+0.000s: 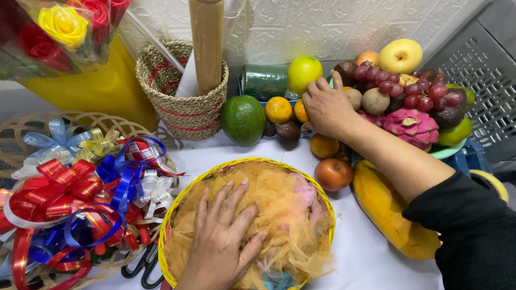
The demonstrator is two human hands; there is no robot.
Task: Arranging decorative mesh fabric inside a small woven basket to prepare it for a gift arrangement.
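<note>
We're pressing our left hand flat, fingers spread, on the orange netting to keep it tucked in the yellow basket on the table, while our right hand is curling its fingers around a small orange in the fruit pile.

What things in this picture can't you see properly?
All in the head view:
- What the right hand touches among the fruit: its fingertips hide it.
- Bottom of the yellow basket: peach netting and the left hand cover it.
- Scissors: blades lie under the ribbon bows.
- Brown paper roll: cut off by the top edge.
</note>
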